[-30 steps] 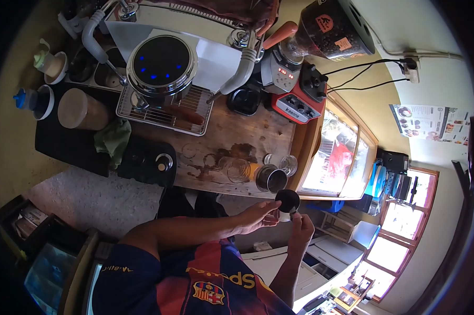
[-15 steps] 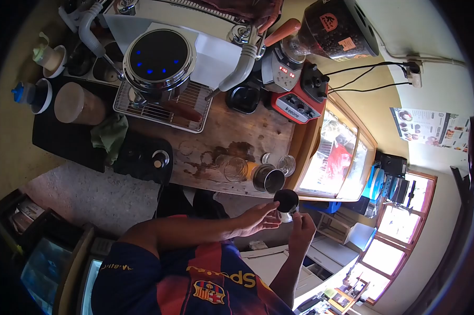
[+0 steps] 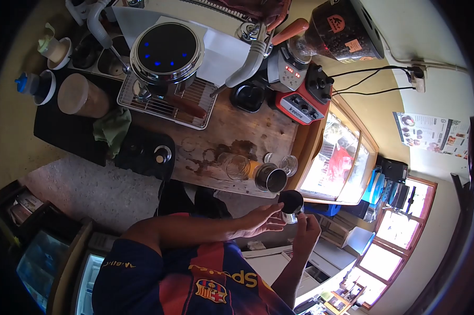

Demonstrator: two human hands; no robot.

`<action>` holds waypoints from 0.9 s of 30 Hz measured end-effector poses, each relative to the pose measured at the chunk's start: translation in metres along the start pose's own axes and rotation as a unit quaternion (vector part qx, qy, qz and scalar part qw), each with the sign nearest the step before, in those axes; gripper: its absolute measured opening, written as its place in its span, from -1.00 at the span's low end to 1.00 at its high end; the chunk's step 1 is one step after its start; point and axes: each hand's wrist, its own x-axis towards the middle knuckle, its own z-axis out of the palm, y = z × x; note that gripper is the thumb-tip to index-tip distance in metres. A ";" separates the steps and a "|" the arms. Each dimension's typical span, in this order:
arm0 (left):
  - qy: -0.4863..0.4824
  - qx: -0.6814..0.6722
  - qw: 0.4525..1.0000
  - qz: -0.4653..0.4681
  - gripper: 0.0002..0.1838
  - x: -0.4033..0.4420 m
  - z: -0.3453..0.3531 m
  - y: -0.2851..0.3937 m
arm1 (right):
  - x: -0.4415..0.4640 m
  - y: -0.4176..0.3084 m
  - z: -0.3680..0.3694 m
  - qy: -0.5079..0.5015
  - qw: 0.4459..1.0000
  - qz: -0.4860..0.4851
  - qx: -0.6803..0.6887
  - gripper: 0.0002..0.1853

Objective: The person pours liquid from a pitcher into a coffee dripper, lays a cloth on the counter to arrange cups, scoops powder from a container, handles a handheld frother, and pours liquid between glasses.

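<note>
Dark round cup [image 3: 291,203] is what I have between my two hands, held in the air just off the near edge of the brown wooden desk [image 3: 258,126]. My left hand [image 3: 259,220] is half open, thumb against the cup's side and the other fingers loosely parted below; I cannot tell from here whether it bears any weight. My right hand [image 3: 306,229] is closed in a pinch at the cup's near side, though its fingertips hide whether a handle is there. A pale, glassy thing [image 3: 291,217] shows just beneath, too small to make out. I judge the cup light and stiff, perhaps slick if wet, so I would hold it by the outer wall and keep it level in case it has contents. Near it on the desk stands a shiny silver metal cup [image 3: 271,178], with clear glass tumblers [image 3: 237,167] on either side; beyond is a chrome-edged coffee machine [image 3: 167,51].
</note>
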 end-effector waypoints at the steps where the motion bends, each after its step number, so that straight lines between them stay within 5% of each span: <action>1: 0.000 0.000 1.000 -0.001 -0.42 0.000 0.001 -0.001 | 0.000 0.000 -0.001 0.001 1.000 -0.003 0.001 -0.72; 27: -0.022 -0.018 1.000 -0.012 -0.37 0.002 0.018 -0.005 | -0.002 -0.013 -0.023 0.002 1.000 -0.018 0.004 -0.75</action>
